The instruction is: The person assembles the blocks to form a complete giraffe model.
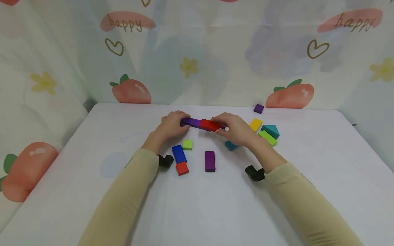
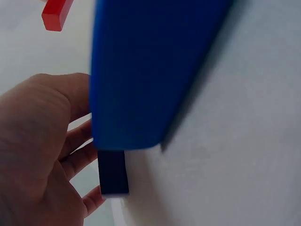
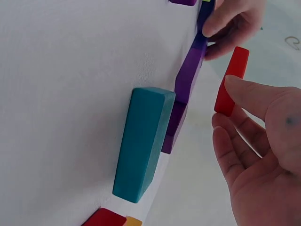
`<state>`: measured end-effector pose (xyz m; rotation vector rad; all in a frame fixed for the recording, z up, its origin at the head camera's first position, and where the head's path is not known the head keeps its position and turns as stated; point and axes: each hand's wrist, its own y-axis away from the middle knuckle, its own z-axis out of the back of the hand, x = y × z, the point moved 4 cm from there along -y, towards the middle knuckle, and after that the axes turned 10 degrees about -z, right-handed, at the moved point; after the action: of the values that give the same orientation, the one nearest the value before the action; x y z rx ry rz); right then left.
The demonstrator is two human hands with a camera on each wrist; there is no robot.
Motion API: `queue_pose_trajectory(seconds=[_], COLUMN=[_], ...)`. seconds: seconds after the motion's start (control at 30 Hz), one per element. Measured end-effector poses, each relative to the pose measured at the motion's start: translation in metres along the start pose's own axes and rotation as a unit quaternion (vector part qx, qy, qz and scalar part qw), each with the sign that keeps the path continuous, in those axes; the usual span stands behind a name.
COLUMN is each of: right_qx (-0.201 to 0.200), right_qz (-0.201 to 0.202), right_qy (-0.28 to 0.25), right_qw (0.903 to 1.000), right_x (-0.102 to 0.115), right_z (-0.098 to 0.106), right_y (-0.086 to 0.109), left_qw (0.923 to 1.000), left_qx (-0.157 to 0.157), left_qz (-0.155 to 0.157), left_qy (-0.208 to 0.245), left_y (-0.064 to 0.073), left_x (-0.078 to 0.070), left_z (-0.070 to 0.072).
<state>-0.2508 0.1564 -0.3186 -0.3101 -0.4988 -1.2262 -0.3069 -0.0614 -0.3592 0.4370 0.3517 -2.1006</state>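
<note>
A row of purple blocks (image 1: 194, 122) lies at the back of the table, also seen as purple blocks (image 3: 189, 73) in the right wrist view. My left hand (image 1: 173, 125) grips the left end of the row, its thumb in front and fingers behind. In the right wrist view, that left hand (image 3: 239, 22) holds a dark blue-purple block (image 3: 202, 23). Between thumb and fingertips, my right hand (image 1: 236, 129) pinches a red rectangular block (image 1: 209, 125). The right wrist view shows the red block (image 3: 232, 80) raised off the table, above the row. A large blue block (image 2: 146, 70) partly hides the left hand (image 2: 42, 136).
In front of the hands lie a green cube (image 1: 187, 145), a blue block (image 1: 179, 153), a small red block (image 1: 182, 168) and a purple block (image 1: 210, 161). To the right are a yellow block (image 1: 255, 124), teal triangle (image 1: 271, 131), green block (image 1: 267, 138), teal block (image 1: 231, 146) and dark purple block (image 1: 259, 108).
</note>
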Motion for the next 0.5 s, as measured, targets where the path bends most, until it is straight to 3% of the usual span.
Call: queue_pose_trajectory(seconds=[0.27, 0.5], right_qx=[-0.003, 0.001], right_qz=[-0.006, -0.002], right_qy=[-0.007, -0.001], right_qw=[1.0, 1.0], right_x=[-0.002, -0.001], right_z=[0.002, 0.001], right_y=[0.004, 0.009], left_qw=[0.9993, 0.9961], left_qx=[0.019, 0.049], left_qz=[-0.02, -0.057], left_qy=[-0.024, -0.047], left_y=[0.007, 0.026], left_x=[-0.009, -0.019], left_z=[-0.002, -0.004])
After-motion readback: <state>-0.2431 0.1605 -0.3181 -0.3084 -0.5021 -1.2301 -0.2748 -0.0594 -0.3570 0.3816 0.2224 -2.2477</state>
